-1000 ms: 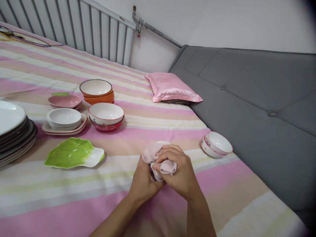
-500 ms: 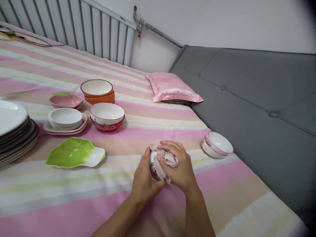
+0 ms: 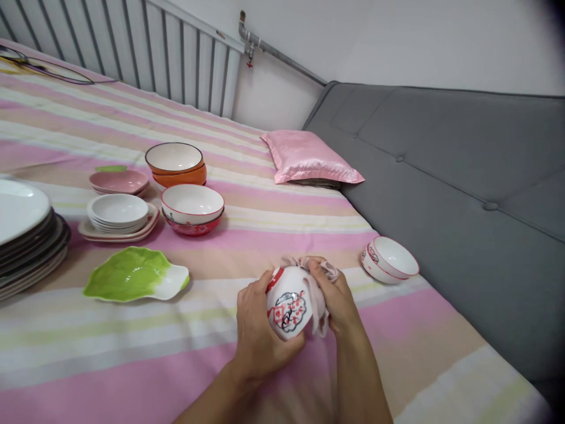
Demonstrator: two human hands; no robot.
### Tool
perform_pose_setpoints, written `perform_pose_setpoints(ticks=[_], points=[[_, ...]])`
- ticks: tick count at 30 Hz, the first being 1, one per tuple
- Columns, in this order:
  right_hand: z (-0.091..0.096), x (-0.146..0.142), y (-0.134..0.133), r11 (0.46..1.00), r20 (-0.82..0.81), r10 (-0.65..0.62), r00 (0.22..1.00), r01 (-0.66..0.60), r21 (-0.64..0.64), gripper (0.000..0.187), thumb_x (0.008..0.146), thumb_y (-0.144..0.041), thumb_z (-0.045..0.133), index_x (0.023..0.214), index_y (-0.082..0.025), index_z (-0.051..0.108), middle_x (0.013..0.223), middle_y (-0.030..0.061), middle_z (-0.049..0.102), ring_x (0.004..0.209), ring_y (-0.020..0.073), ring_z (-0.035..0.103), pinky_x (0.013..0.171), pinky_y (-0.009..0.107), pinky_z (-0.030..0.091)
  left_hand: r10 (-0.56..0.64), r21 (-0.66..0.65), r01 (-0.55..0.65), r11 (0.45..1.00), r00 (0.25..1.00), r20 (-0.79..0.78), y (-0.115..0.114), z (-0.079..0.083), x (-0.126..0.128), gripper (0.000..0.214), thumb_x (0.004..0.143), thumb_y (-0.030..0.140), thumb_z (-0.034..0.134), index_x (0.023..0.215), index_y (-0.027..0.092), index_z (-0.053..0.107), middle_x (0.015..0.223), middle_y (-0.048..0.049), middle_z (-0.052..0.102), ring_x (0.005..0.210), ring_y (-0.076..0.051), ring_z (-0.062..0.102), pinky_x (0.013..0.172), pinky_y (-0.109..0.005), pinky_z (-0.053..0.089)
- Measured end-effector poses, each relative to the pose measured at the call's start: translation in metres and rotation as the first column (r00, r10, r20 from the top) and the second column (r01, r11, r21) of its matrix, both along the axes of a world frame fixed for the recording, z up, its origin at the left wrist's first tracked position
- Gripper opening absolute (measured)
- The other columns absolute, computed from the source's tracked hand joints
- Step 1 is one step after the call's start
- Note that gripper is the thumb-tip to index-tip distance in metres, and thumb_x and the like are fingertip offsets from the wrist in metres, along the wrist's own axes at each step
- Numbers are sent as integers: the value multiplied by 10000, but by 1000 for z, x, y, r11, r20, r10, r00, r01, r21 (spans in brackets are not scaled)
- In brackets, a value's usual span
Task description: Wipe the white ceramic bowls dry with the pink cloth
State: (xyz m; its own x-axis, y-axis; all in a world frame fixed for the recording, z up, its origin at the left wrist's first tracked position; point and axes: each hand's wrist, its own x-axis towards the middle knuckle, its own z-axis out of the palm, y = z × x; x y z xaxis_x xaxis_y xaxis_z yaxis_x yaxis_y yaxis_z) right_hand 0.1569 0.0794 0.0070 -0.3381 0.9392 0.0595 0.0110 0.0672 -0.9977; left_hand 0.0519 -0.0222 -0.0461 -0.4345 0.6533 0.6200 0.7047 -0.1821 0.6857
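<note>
Between my hands, above the striped bed sheet, is a white bowl (image 3: 291, 306) with a red and black blossom pattern, its patterned outside turned toward me. My left hand (image 3: 260, 324) grips its left side, fingers along the far edge and thumb underneath. On the right side, my right hand (image 3: 338, 294) holds a crumpled pale pink cloth (image 3: 318, 306) against the bowl. Part of the cloth sticks out past my fingers at the top and hangs below. The bowl's inside is hidden from view.
Two nested white bowls (image 3: 389, 259) stand right, near the grey headboard (image 3: 463, 176). On the left are a green leaf-shaped dish (image 3: 132, 275), small white dishes (image 3: 118, 211), red-rimmed bowls (image 3: 193, 206), orange bowls (image 3: 179, 171), a pink dish (image 3: 119, 181) and stacked plates (image 3: 26, 247). A pink pillow (image 3: 309, 156) lies behind.
The bowl has turned so its blossom pattern shows fully. My right hand and the cloth have shifted from over the bowl to its right side.
</note>
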Motion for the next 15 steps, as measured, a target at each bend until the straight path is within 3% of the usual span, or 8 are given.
perform_pose_setpoints(ticks=[4, 9, 12, 15], points=[[13, -8, -14, 953, 157, 12, 987, -59, 297, 237, 840, -393, 611, 923, -178, 668, 902, 55, 692, 832, 193, 629, 735, 286, 475, 34, -8, -34, 999, 999, 42, 3, 1, -2, 896, 580, 338, 727, 1360, 186, 313, 1125, -122, 594, 955, -305, 595, 839, -446, 452], [20, -18, -26, 767, 259, -34, 965, -141, 626, 112, 797, -273, 659, 884, -206, 678, 929, 59, 689, 944, 213, 617, 859, 341, 462, 49, -36, -45, 998, 991, 123, 4, 1, -4, 881, 563, 294, 711, 1343, 170, 321, 1136, -131, 588, 976, -301, 594, 841, -452, 465], [20, -22, -30, 674, 316, -35, 948, -211, 708, 74, 777, -239, 677, 851, -234, 683, 874, 28, 708, 924, 204, 622, 879, 355, 447, 61, -53, -52, 997, 982, 178, 5, -1, -5, 830, 602, 307, 679, 1340, 160, 330, 1116, -135, 597, 944, -295, 602, 821, -463, 475], [23, -26, -38, 622, 392, -9, 920, -301, 723, 85, 760, -205, 678, 829, -255, 686, 855, -2, 724, 906, 200, 631, 886, 364, 432, 49, -65, -33, 997, 964, 261, 6, -5, -6, 788, 657, 320, 644, 1357, 165, 318, 1110, -131, 606, 942, -295, 611, 843, -487, 467]])
